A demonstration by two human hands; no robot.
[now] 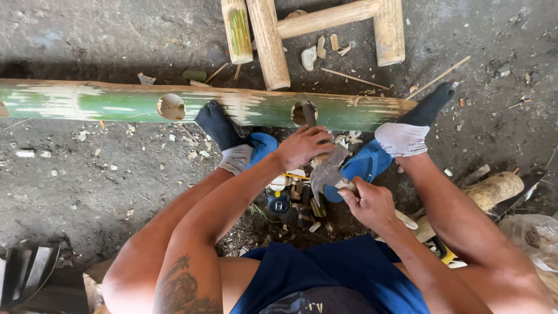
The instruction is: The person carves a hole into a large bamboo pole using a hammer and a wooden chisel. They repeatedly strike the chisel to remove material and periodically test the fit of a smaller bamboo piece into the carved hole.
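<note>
A long green bamboo pole (pixel 116 102) lies across the ground with two round holes cut in it. My sock-clad feet in blue sandals (pixel 363 166) brace against it. My left hand (pixel 302 146) grips a dark chisel (pixel 310 115) whose tip sits in the right-hand hole (pixel 303 111). My right hand (pixel 369 203) holds a grey metal hatchet (pixel 325 170) close to its head, just behind the left hand and the chisel's end.
A frame of pale bamboo pieces (pixel 325 23) lies beyond the pole. Small tools and a tape measure (pixel 279 200) sit between my feet. A short log (pixel 494 189) lies at right, wood chips litter the dirt floor, and a clear plastic bag (pixel 535 235) is at far right.
</note>
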